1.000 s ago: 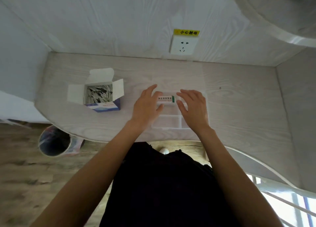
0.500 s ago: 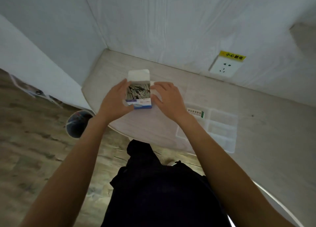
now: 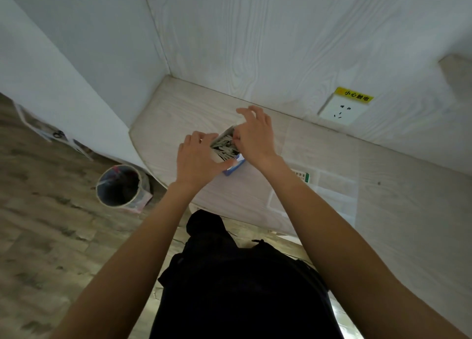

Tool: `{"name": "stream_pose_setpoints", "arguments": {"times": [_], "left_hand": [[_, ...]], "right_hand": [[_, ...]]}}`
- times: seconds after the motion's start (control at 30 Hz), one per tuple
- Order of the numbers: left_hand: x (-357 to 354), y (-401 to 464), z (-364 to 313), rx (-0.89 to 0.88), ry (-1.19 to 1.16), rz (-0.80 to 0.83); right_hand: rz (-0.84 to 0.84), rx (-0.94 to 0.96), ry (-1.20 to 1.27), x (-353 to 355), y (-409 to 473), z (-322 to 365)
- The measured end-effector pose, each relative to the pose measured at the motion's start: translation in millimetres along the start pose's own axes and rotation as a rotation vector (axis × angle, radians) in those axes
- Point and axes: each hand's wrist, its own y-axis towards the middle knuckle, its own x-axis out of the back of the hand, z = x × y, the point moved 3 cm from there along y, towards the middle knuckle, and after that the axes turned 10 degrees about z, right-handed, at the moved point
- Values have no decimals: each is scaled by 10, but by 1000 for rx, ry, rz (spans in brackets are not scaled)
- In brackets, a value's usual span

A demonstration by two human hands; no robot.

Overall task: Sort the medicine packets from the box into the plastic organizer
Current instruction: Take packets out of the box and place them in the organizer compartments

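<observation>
Left hand [image 3: 198, 160] grips the tilted box [image 3: 226, 148] at the desk's [image 3: 163, 114] left end — steadying it, likely — while right hand [image 3: 255, 134] pinches into the packets [image 3: 224, 147]; organizer [image 3: 329, 193] lies well apart, right.

Pale wood-grain desk with a rounded front edge [image 3: 163, 124], set into a corner of white wood-grain wall panels [image 3: 255, 32]. White wall socket [image 3: 341, 111] on the back panel, yellow warning label with red characters [image 3: 353, 96] just above it. Round dark-lined waste bin [image 3: 120, 185] on the grey-brown plank floor [image 3: 38, 236], below the desk's left edge. Printed papers [image 3: 51, 134] leaning low against the white side wall.
</observation>
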Motion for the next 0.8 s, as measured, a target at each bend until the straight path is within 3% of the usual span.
{"name": "stream_pose_setpoints", "arguments": {"times": [0.2,0.5,0.8], "left_hand": [[35,-6,19,54,36,-70],[46,81,31,39,27,-31],[5,96,64,13,27,-86]], "right_hand": [[-248,82,141,83,-55,81],[56,44,119,41,47,143],[-113,-3,438,61,34,27]]}}
